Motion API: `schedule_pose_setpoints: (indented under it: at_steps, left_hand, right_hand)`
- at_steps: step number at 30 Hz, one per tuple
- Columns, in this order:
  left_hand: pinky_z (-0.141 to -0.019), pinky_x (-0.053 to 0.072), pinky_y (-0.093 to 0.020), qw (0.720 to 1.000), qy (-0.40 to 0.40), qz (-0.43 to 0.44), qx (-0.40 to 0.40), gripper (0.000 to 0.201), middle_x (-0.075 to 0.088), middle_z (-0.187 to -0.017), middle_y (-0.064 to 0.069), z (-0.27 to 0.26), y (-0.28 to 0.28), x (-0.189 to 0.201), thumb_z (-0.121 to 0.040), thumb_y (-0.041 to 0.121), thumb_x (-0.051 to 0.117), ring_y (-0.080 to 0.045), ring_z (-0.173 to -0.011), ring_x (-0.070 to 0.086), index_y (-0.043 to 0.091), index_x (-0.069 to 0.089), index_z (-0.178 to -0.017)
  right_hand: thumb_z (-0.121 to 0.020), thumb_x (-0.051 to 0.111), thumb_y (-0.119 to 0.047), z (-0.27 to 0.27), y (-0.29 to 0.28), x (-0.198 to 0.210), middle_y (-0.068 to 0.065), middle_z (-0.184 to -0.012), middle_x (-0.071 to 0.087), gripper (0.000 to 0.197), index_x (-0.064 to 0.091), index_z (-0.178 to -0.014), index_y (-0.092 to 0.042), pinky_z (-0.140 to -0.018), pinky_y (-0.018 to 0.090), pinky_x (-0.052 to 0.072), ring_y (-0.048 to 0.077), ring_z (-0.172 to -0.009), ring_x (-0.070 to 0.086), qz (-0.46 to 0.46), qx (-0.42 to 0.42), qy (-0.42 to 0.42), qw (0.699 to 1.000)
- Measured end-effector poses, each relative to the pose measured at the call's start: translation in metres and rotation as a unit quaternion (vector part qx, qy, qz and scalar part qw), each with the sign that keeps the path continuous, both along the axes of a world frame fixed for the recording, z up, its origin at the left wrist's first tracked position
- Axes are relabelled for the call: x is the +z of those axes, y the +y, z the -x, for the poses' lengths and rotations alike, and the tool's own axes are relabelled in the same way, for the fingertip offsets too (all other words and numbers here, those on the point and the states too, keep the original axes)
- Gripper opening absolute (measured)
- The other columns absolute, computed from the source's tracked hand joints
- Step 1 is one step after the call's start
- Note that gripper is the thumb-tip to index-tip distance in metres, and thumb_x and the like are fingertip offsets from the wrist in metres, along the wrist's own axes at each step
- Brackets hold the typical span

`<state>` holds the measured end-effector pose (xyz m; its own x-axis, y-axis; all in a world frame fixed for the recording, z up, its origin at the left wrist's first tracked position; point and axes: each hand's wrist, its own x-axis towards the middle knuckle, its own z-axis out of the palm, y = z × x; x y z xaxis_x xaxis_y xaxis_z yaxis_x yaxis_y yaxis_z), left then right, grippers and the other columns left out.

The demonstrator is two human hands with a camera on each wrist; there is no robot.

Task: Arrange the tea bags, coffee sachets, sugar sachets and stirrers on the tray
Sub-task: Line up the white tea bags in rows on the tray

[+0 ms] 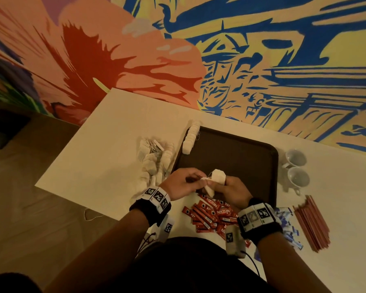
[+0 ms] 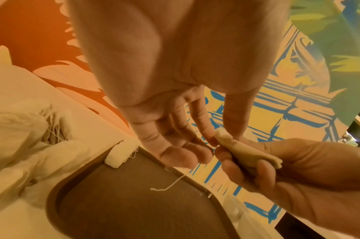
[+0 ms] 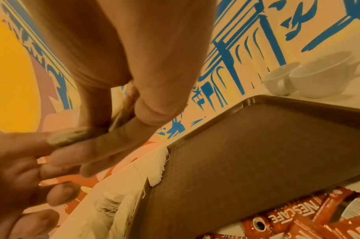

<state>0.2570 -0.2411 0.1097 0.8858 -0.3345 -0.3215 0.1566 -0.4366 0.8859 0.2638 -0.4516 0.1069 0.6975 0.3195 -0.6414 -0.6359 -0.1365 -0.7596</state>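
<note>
My right hand (image 1: 225,186) grips a small stack of white tea bags (image 1: 217,176) over the near edge of the brown tray (image 1: 230,149). My left hand (image 1: 199,180) pinches the end of that stack (image 2: 223,137) between thumb and forefinger, and a loose thread (image 2: 168,186) hangs below. A row of tea bags (image 1: 190,136) lies along the tray's left rim. More tea bags (image 1: 152,161) are heaped left of the tray. Red coffee sachets (image 1: 211,214) lie in front of the tray, with blue-and-white sugar sachets (image 1: 287,220) and reddish stirrers (image 1: 311,223) to their right.
Two white cups (image 1: 297,168) stand just right of the tray. The white table (image 1: 114,127) ends at a painted wall behind, and its left edge drops to a wooden floor. Most of the tray's inside is bare brown surface.
</note>
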Motion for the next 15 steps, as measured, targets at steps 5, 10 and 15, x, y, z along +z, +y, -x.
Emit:
schedule_pose_setpoints:
  at_steps: [5, 10, 15]
  left_hand:
    - [-0.065, 0.053, -0.022, 0.998, 0.001, 0.040, 0.055, 0.012, 0.072, -0.093, 0.001, 0.002, -0.006, 0.011, -0.094, 0.022, 0.068, -0.010, -0.079, 0.066, 0.020, 0.072, -0.106]
    - [-0.069, 0.057, -0.032, 0.987, 0.028, 0.114, 0.106, 0.011, 0.068, -0.099, -0.003, 0.000, -0.010, 0.026, -0.098, 0.013, 0.061, -0.017, -0.082, 0.064, 0.009, 0.065, -0.107]
    - [-0.056, 0.056, -0.023, 0.981, 0.019, 0.121, 0.150, 0.015, 0.067, -0.097, -0.006, -0.004, -0.007, 0.042, -0.101, 0.011, 0.056, -0.009, -0.066, 0.067, 0.006, 0.055, -0.116]
  right_hand:
    - [-0.085, 0.070, -0.034, 0.002, -0.003, 0.003, 0.019, -0.110, 0.074, 0.044, 0.069, -0.116, -0.002, -0.081, 0.037, 0.058, 0.030, -0.099, 0.073, -0.037, -0.041, 0.004, 0.998]
    - [-0.107, 0.046, -0.029, 0.001, -0.009, 0.010, 0.019, -0.108, 0.075, 0.033, 0.066, -0.116, -0.005, -0.079, 0.035, 0.060, 0.030, -0.101, 0.074, -0.039, -0.073, 0.004, 0.997]
    - [-0.105, 0.047, -0.007, -0.002, -0.015, 0.014, 0.012, -0.118, 0.072, 0.027, 0.067, -0.122, -0.011, -0.084, 0.038, 0.059, 0.030, -0.103, 0.073, -0.061, -0.074, -0.035, 0.995]
